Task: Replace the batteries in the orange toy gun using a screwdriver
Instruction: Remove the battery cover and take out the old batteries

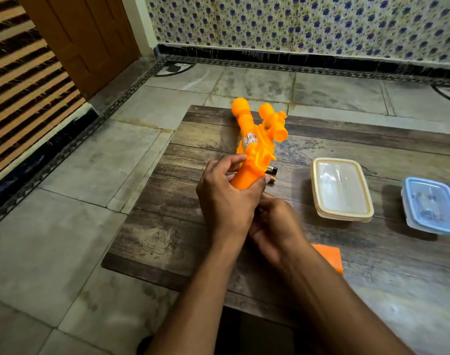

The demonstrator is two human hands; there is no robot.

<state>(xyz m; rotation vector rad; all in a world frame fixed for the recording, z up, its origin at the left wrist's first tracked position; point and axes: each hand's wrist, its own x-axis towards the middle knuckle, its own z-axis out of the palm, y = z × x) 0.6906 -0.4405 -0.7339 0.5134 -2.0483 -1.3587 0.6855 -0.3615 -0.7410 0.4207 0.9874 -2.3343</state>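
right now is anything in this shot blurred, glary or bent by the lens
Head view: the right hand is smeared by motion, while the left hand on the orange toy gun is sharper; soft glare sits on the cream-lidded box; the wide lens bows the table edges and floor lines; lighting is dim and warm.

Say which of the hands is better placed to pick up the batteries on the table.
Right, probably. The left hand grips the orange toy gun; the right hand lies below it, nearer the batteries.
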